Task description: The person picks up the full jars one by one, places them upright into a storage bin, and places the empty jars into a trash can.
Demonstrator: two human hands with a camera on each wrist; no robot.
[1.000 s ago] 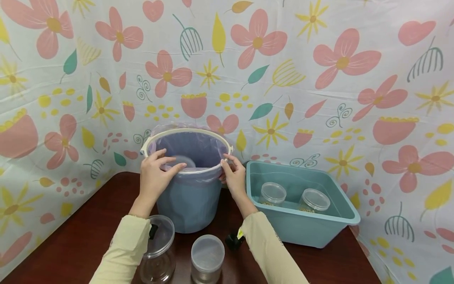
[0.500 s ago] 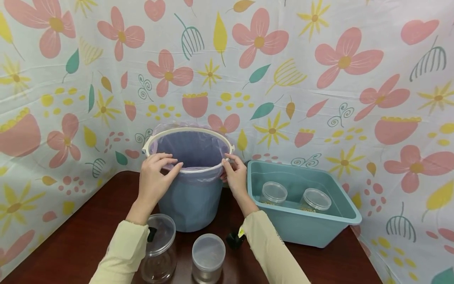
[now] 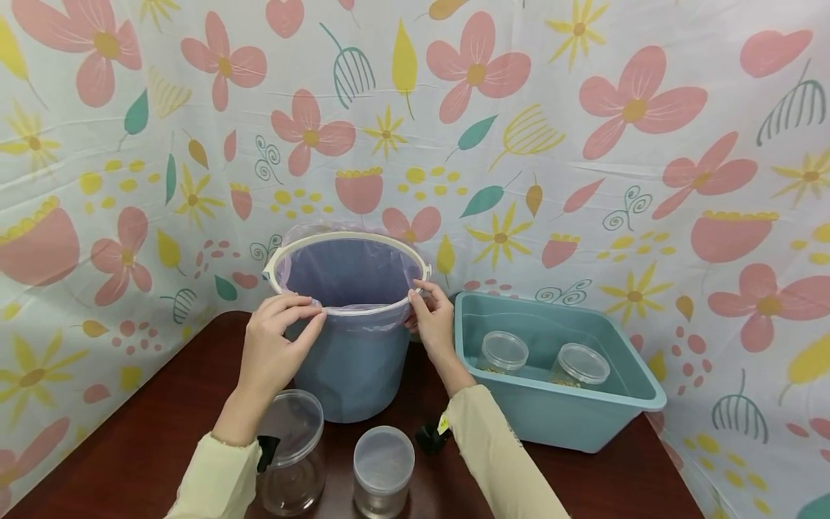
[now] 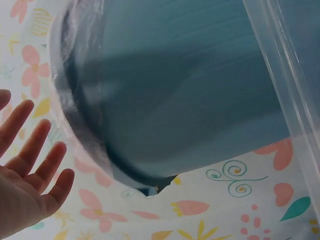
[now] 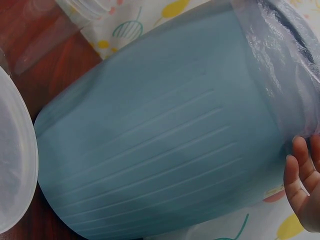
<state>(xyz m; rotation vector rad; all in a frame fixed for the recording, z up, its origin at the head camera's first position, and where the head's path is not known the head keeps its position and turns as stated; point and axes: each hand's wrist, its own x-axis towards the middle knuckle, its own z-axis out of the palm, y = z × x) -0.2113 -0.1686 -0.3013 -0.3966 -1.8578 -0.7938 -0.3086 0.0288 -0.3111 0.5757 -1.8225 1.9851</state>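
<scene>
A blue-grey trash can (image 3: 350, 375) stands upright, lined with a thin translucent purple bag (image 3: 382, 321) folded over its edge. A white ring (image 3: 366, 308) runs round its mouth. At the right front of that ring, my right hand (image 3: 433, 317) pinches the rim with thumb and forefinger. My left hand (image 3: 275, 346) is at the left front of the rim, thumb and forefinger close to the ring. In the left wrist view the left hand (image 4: 27, 172) has spread, nearly straight fingers, apart from the can's side. The right hand (image 5: 305, 175) appears beside the bag in the right wrist view.
Two clear lidded jars stand in front: a taller jar (image 3: 292, 461) and a shorter jar (image 3: 384, 468). To the right, a teal tub (image 3: 558, 414) holds a left jar (image 3: 504, 352) and a right jar (image 3: 582, 364), both lidded. A floral curtain (image 3: 415, 144) hangs behind.
My left hand has drawn back toward the left front, off the inside edge of the rim. The right hand stays put. A pale round shape inside the can is no longer visible.
</scene>
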